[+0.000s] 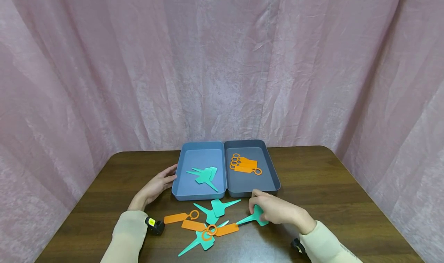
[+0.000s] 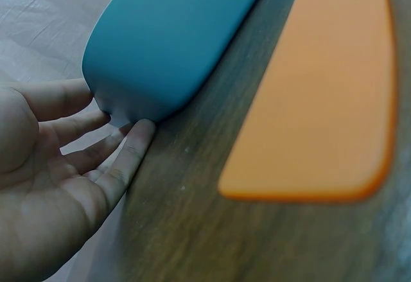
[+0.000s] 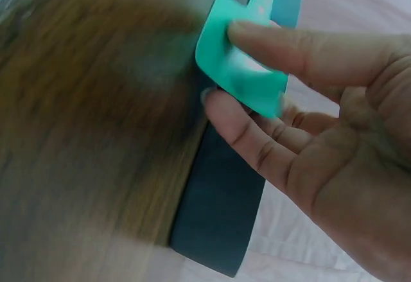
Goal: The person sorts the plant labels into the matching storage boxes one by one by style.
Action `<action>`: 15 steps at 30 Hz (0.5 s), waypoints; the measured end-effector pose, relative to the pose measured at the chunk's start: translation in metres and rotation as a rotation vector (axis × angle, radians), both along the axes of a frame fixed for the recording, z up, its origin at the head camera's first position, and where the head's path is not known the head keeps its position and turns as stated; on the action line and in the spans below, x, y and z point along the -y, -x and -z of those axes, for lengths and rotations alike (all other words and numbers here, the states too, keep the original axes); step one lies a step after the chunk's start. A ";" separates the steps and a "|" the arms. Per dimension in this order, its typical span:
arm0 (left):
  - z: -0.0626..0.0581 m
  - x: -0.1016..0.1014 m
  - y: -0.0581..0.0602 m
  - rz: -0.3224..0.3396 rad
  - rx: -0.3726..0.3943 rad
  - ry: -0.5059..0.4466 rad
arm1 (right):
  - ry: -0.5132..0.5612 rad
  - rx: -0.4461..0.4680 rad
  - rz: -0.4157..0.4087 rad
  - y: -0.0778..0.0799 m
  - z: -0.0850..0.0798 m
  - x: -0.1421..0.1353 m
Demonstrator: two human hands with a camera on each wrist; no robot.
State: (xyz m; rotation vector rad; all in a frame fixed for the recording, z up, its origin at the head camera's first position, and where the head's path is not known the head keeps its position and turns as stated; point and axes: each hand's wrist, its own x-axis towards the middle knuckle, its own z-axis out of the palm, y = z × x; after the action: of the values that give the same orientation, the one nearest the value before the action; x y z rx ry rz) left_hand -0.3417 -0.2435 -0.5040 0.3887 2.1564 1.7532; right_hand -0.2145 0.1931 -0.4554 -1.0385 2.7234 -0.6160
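Note:
My right hand [image 1: 277,208] pinches a green plant tag [image 3: 241,63] by its broad head, thumb on one face and fingers behind. In the head view this tag hangs just in front of the dark grey tray [image 1: 274,174], its thin stem pointing left. My left hand [image 1: 157,186] touches the outer left side of the blue tray [image 1: 176,191] with straight fingertips; the left wrist view shows the fingers [image 2: 131,147] against its corner. Several green tags [image 1: 206,174] lie in the blue tray. Several orange ring-ended tags [image 1: 244,166] lie overlapped in the dark grey one.
In front of the trays, green tags [image 1: 219,207] and orange tags [image 1: 175,218] lie loose and partly overlapped on the brown wooden table [image 1: 333,201]. The two trays stand side by side near its back edge. A pink curtain [image 1: 222,62] hangs behind.

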 end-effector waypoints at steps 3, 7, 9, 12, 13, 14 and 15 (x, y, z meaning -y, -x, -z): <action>0.000 0.000 0.000 0.002 -0.001 0.000 | 0.069 0.069 0.019 0.004 -0.001 -0.002; 0.000 0.000 -0.001 0.006 -0.004 0.000 | 0.142 0.148 0.012 0.010 -0.001 -0.005; 0.000 0.000 -0.002 0.006 -0.005 0.000 | 0.177 0.173 0.011 0.012 -0.001 -0.006; 0.000 0.000 -0.002 0.005 -0.006 0.001 | 0.244 0.215 0.018 0.013 -0.003 -0.006; -0.001 -0.001 -0.002 0.005 -0.005 0.000 | 0.269 0.235 0.023 0.014 -0.003 -0.007; -0.001 -0.001 -0.001 0.005 -0.005 -0.001 | 0.293 0.257 0.027 0.014 -0.004 -0.007; -0.001 -0.001 -0.001 0.005 -0.004 -0.002 | 0.319 0.280 0.031 0.014 -0.005 -0.007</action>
State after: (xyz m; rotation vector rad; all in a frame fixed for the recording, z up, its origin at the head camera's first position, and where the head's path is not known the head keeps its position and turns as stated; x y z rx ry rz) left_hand -0.3405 -0.2427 -0.5027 0.3983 2.1555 1.7531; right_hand -0.2286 0.1998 -0.4503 -0.8909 2.4507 -1.1373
